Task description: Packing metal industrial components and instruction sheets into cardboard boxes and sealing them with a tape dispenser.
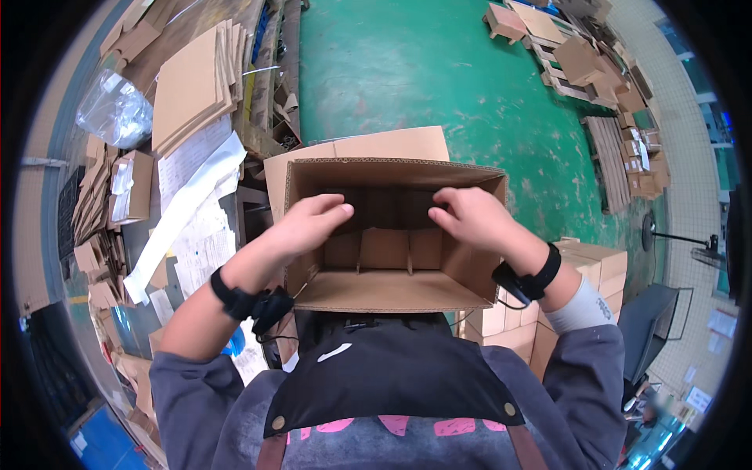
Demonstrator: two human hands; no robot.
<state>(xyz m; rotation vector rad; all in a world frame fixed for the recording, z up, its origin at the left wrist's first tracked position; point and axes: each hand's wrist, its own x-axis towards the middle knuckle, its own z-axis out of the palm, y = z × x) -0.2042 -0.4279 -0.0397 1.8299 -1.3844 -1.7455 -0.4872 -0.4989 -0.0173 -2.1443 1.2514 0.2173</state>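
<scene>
An open-topped cardboard box point(392, 291) stands right in front of me. Both of my hands are inside its upper part. Between them spans a dark, shadowed cardboard sheet point(388, 207), close to the far wall. My left hand point(317, 222) has thumb and fingers closed at the sheet's left end. At the right end, my right hand point(472, 215) pinches in the same way, its fingertips partly hidden in shadow. Below the sheet, upright cardboard dividers point(410, 251) split the box's inside into compartments. Black straps with small devices circle both wrists.
A flat cardboard piece point(368, 146) lies behind the box. On the left, a table carries stacked cardboard sheets point(188, 86), papers point(200, 227) and a clear plastic bag point(115, 108). Closed cartons point(591, 262) are stacked at right. Pallets point(607, 164) stand on the green floor.
</scene>
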